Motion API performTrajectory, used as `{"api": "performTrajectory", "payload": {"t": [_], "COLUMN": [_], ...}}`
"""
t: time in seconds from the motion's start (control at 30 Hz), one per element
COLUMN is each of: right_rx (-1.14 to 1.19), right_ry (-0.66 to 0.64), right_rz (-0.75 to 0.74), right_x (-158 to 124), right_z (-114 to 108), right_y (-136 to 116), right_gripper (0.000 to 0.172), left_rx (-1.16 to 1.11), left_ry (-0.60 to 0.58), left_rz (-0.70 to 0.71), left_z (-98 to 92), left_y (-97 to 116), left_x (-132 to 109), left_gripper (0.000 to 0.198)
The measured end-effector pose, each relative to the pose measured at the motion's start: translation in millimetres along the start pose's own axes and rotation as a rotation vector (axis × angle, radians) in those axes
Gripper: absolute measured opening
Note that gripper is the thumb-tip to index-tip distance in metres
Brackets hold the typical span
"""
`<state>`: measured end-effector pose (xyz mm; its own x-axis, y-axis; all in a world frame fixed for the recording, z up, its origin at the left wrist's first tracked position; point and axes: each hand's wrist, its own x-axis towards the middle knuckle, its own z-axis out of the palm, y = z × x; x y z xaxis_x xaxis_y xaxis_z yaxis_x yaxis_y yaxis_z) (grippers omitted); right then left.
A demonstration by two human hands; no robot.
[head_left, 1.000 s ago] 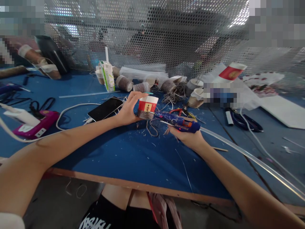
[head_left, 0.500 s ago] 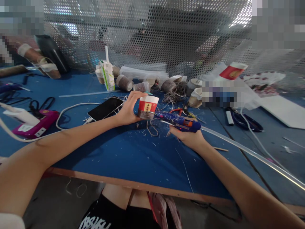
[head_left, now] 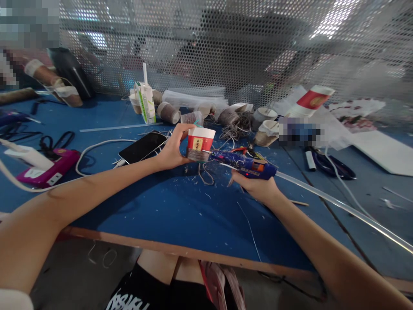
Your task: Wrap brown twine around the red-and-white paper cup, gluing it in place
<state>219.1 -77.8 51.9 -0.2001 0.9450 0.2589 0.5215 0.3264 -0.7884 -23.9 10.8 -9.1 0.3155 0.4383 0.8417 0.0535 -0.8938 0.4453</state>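
Cup point(head_left: 208, 141) and glue gun point(head_left: 240, 162) come together over the middle of the surface point(head_left: 193, 224), and the step in hand looks to be laying glue along the edge of the string point(head_left: 195, 155) wound around the cup's lower part. The red and white paper above that band is bare. The gun's nozzle points at the upper edge of the winding; whether it touches or stops just short is too small to tell. The next move seems to call for a steady cup, a small turn to bring fresh paper under the nozzle, and string pressed down there while the glue is soft. The left hand point(head_left: 172, 148) has its grip closed on the cup from the left side, fingers up by the rim and thumb low near the base, so the cup sits roughly upright at the fingertips with its printed front uncovered. Whether the base rests on anything is unclear. The right hand point(head_left: 256, 187) has its grip wrapped around the gun's handle, to the right of the cup, with a long clear glue stick point(head_left: 338, 203) running out behind. A loose loop of string point(head_left: 205, 177) lies just below the cup.
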Motion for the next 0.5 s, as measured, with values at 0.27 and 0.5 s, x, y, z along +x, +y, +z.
{"api": "performTrajectory", "payload": {"t": [0.27, 0.5], "right_rx": [0.013, 0.013], "right_ry": [-0.013, -0.028], "right_rz": [0.005, -0.03], "right_x": [1.5, 2.5], "right_z": [-1.0, -1.7], "right_y": [3.9, 9.1], "right_gripper": [0.02, 0.021], "left_rx": [-0.026, -0.104], "left_ry": [-0.02, -0.031], "left_rz": [-0.035, -0.067], "left_z": [-3.9, -5.1], "left_y": [-5.2, -8.3], "left_x": [-0.7, -0.1], "left_gripper": [0.088, 0.092]}}
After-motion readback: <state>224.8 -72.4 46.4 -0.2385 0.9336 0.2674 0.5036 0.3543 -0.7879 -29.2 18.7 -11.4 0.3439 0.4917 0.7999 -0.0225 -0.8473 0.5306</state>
